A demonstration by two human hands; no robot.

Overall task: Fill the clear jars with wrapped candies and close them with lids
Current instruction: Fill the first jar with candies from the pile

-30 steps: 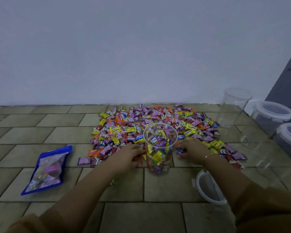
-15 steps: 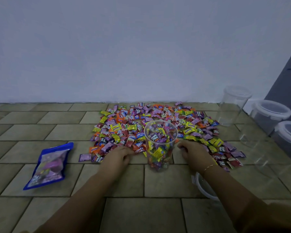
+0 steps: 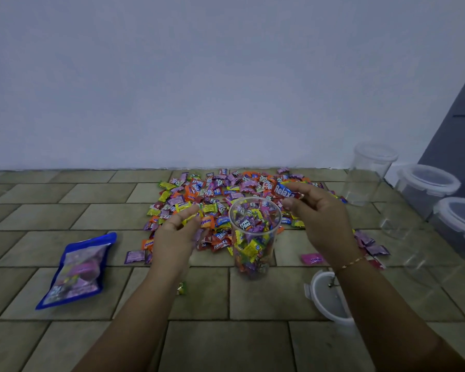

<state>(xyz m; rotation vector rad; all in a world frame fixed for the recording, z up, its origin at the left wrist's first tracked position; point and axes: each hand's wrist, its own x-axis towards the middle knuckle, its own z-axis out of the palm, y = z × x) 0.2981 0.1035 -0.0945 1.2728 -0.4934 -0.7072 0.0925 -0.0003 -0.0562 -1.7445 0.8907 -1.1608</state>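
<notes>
— What are the hands doing?
— The right hand [image 3: 316, 210] pinches a red and blue candy [image 3: 285, 190] just above the open jar [image 3: 254, 237] at frame centre. The left hand [image 3: 177, 229] pinches a yellow candy [image 3: 191, 217] beside it.
— And the lid [image 3: 329, 300]?
— On the floor [image 3: 226, 345], lower right.

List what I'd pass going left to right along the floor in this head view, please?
Blue candy bag → left hand pinching a yellow candy → open jar part-filled with candies → right hand holding a Relaxa candy → lidded empty jars.
</notes>
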